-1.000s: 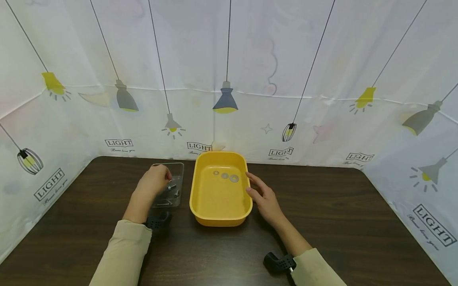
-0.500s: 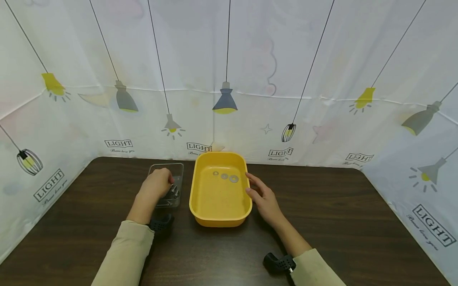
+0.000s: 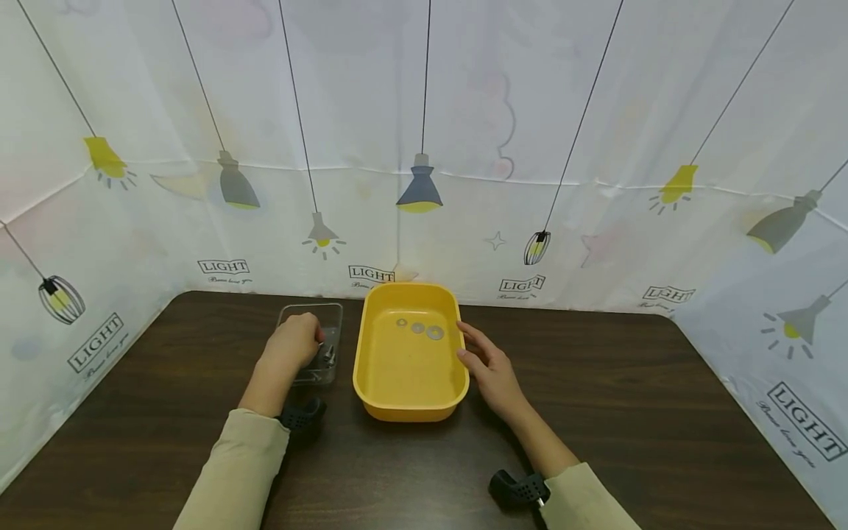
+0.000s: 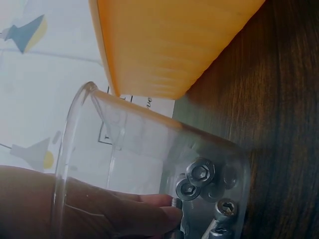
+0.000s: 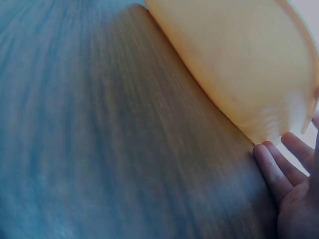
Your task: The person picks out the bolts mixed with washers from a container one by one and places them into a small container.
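Note:
My left hand (image 3: pixel 293 344) reaches down into a clear plastic box (image 3: pixel 339 324). In the left wrist view its fingertips (image 4: pixel 168 215) pinch a threaded hex socket screw (image 4: pixel 176 203), partly hidden by the fingers. Several other socket screws (image 4: pixel 200 172) lie at the bottom of the box. Beside the box stands a yellow tray (image 3: pixel 411 375), with three flat washers in a row on its floor, the largest washer (image 3: pixel 435 333) at the right. My right hand (image 3: pixel 493 372) touches the tray's right side, its fingers extended; the right wrist view shows them near the tray's lower wall.
The dark wooden table (image 3: pixel 629 412) carries the box and the tray. A white curtain (image 3: pixel 596 280) printed with lamps hangs just behind the tray and at both sides. Black wrist devices (image 3: pixel 520 487) sit by both sleeves.
My left hand has gone lower into the clear box and slightly toward me, its fingers now down among the screws. The right hand, the tray and the washers stay put.

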{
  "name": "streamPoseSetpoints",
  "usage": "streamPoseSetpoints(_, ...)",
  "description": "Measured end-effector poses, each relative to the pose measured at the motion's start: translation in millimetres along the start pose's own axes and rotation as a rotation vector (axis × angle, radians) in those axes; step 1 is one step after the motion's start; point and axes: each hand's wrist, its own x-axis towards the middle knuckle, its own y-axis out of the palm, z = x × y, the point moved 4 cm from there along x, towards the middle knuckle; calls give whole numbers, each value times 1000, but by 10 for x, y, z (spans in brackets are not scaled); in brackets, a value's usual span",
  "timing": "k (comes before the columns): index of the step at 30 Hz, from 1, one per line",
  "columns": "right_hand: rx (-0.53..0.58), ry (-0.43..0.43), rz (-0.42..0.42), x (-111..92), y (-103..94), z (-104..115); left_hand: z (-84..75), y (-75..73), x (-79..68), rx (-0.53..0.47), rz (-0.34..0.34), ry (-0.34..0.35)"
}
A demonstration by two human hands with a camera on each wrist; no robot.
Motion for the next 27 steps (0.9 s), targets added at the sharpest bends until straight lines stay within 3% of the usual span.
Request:
streamPoseSetpoints(16, 4, 18, -11, -56, -40, -55, -53, 74, 57, 14, 25, 18)
streamPoseSetpoints(27, -42, 2, -33, -66, 52, -68, -128, -64, -20, -59, -16, 16)
